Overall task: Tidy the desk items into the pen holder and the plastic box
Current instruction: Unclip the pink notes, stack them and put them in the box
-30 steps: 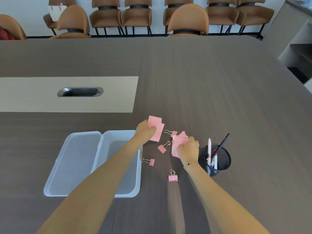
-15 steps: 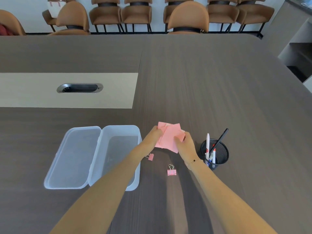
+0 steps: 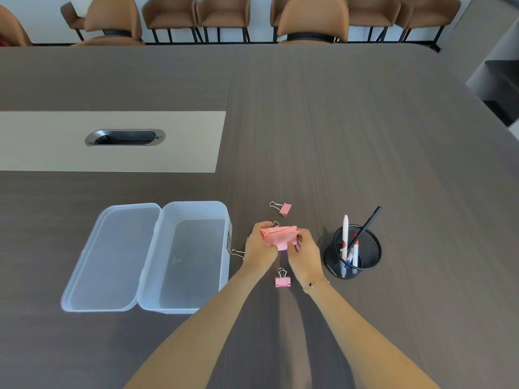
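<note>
- Pink paper notes (image 3: 280, 237) were pinched as one stack between the left hand (image 3: 261, 247) and the right hand (image 3: 304, 252), fingers closed on opposite ends, just above the table (image 3: 365, 136).
- Squaring was judged the step in hand; the edges would be best tapped flush before any transfer, since a loose stack could fan out.
- Just left of the left hand, the plastic box (image 3: 193, 256) stood open and looked empty, its lid (image 3: 112, 256) laid flat beyond it; the stack would best be lowered in flat.
- Pink binder clips were left loose: one (image 3: 282, 279) just nearer than the hands, one (image 3: 282, 208) just beyond, others partly hidden by the left hand.
- Right of the right hand, the pen holder (image 3: 354, 251) already held pens.
</note>
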A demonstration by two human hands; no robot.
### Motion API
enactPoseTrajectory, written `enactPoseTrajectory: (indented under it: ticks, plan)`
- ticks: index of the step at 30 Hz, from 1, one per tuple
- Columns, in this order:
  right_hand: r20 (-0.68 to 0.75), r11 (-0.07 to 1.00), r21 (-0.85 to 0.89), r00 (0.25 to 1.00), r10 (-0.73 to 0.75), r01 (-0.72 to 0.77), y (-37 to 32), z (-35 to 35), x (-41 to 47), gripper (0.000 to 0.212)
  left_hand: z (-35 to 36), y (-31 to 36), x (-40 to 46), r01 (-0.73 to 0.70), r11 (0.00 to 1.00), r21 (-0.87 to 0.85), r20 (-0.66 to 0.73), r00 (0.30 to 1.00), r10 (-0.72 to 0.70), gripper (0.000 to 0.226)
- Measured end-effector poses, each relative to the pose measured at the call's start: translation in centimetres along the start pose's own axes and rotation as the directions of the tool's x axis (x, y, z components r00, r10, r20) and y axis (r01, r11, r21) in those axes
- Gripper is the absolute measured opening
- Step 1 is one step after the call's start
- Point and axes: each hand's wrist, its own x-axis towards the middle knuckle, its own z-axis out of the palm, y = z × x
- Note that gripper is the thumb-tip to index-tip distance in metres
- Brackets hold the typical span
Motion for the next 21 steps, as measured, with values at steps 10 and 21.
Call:
enactPoseTrajectory:
  ticks: [10, 21]
  plan:
    - [0.060, 0.914, -0.371, 0.986, -0.152, 0.164, 0.5, -0.5, 0.0, 0.030, -1.2, 0.0, -0.5, -0.117, 0.897, 0.427, -0.002, 0.991, 0.131, 0.043]
    - [0.006, 0.998, -0.013, 0.998, -0.056, 0.056, -0.1, -0.9, 0.0, 0.029, -1.5, 0.5, -1.3, -0.126, 0.973, 0.196, 0.047, 0.992, 0.118, 0.035]
